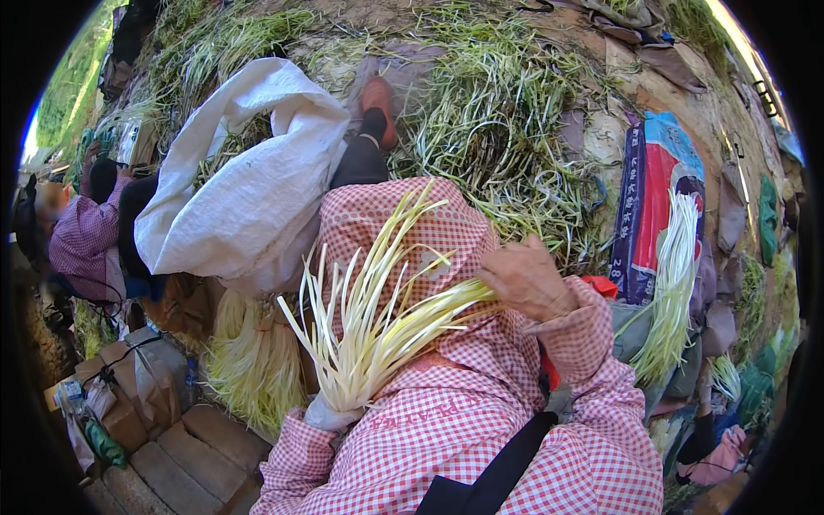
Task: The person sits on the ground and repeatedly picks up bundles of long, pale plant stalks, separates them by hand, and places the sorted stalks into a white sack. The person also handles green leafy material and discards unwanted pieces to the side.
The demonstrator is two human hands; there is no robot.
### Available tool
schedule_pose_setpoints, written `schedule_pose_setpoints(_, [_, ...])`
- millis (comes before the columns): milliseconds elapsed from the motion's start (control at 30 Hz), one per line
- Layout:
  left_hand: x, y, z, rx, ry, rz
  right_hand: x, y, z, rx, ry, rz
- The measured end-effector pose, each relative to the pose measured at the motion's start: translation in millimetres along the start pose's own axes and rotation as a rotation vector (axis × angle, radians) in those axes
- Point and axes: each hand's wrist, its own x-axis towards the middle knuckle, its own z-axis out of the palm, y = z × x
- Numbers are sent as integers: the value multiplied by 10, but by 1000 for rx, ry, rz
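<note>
My left hand point(331, 412), in a pale glove, grips the base of a bunch of pale yellow blanched chives point(367, 341). The stalks fan out over the lap of my red-and-white checked smock point(412, 219). My bare right hand point(528, 277) closes around the far end of a yellow strand group from the same bunch, beside my knee. Its fingertips are partly hidden. Against my left leg stands an open white woven sack point(238, 199) with green leaf scraps inside. Tied chive bundles point(257, 360) hang or stand below the sack, near my left forearm.
Loose green leaf trimmings point(502, 122) cover the ground ahead. At right, a white-stemmed chive bunch point(669, 290) rests across a printed bag point(650, 206). Bricks point(193, 450) and cardboard boxes point(122, 380) lie at lower left. Another person point(90, 238) sits at far left.
</note>
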Motion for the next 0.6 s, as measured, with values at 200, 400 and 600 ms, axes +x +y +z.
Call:
schedule_pose_setpoints(200, [30,-40,-7,59,-9,16,-55,227,-61,87,364,75])
schedule_pose_setpoints(400, [-33,-106,10,88,-9,-9,-50,156,-47,614,518,215])
schedule_pose_setpoints(600, [-27,-92,-16,124,-42,-12,-34,54,52,605,393,179])
